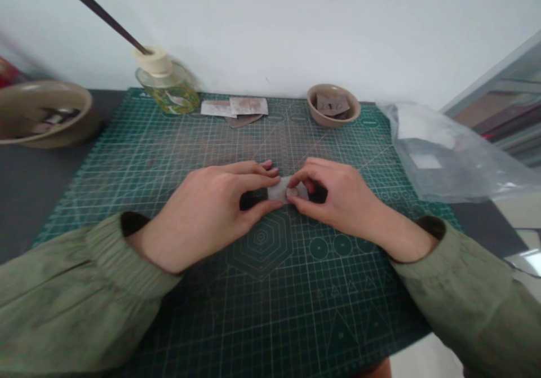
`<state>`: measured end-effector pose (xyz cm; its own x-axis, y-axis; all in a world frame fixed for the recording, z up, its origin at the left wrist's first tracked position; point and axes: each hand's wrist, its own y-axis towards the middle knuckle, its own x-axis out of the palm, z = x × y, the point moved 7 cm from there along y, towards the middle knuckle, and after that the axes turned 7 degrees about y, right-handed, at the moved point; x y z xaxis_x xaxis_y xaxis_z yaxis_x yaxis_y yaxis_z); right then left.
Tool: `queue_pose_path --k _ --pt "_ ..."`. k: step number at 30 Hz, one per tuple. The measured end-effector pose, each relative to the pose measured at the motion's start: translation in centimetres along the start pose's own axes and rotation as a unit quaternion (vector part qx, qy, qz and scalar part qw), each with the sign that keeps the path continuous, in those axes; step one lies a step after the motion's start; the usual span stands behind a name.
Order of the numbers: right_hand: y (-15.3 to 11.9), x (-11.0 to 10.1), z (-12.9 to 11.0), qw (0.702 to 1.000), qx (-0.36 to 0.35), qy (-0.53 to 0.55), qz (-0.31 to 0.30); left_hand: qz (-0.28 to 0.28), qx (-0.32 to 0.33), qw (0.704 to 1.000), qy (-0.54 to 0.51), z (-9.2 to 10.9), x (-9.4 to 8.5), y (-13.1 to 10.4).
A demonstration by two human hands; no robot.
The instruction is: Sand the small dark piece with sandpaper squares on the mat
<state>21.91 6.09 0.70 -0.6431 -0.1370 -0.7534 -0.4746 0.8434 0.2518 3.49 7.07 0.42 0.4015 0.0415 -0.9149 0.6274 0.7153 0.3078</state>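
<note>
The strip (276, 191) lies on the mat (211, 310) near its middle, between the two hands. It is small, pale grey and matte, longer from side to side than from front to back, and looks flat; its ends are partly covered by fingers, so its full outline cannot be told. Over its right part is the piece (292, 192), small, roundish and light grey-beige, with a mottled face too small to read in detail.

The left hand (211, 214) is partly open, thumb and index finger parted, their tips at the near and far edges of the strip's left part, the other fingers stretched out beyond the far edge. The right hand (338, 198) is closed in a pinch, thumb and index finger on the piece, the remaining fingers curled.

The green mat, printed with white grids and shapes, covers much of the dark desk (21, 181). Along its far side stand a glass jar (171, 90) with a cream top and a dark stick (101, 13) rising from it, some brownish-white sheets (248, 106) partly overlapping, and a small bowl (313, 107) with a marked grey scrap (333, 105) in it. A larger bowl (80, 121) holding dark and pale bits is at the left; a clear plastic bag (456, 164) overlaps the mat's right edge.
</note>
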Motion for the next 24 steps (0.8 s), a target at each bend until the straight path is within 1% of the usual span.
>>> queue_pose_path --k 3,6,9,13,17,21,24 --pt "0.44 0.17 0.05 1.000 0.006 -0.003 0.008 0.002 0.008 1.000 0.005 0.17 -0.01 -0.04" --pt "0.79 0.57 -0.19 1.000 -0.010 0.004 0.007 0.001 0.012 1.000 0.012 0.13 0.03 -0.14" --pt "0.59 0.63 -0.29 1.000 -0.023 0.012 -0.002 0.000 0.011 1.000 0.007 -0.08 0.02 -0.17" --pt "0.05 0.11 0.07 1.000 -0.007 -0.003 -0.002 -0.010 0.006 1.000 -0.014 -0.23 0.12 -0.04" --pt "0.35 0.14 0.09 1.000 0.009 -0.007 0.007 -0.018 -0.002 1.000 -0.018 -0.28 0.28 0.08" --pt "0.66 0.75 -0.44 1.000 -0.010 0.005 0.004 -0.015 -0.008 1.000 -0.006 -0.38 0.27 -0.03" --pt "0.35 0.80 -0.26 1.000 -0.015 0.005 -0.001 -0.017 -0.011 1.000 -0.007 -0.49 0.39 -0.13"
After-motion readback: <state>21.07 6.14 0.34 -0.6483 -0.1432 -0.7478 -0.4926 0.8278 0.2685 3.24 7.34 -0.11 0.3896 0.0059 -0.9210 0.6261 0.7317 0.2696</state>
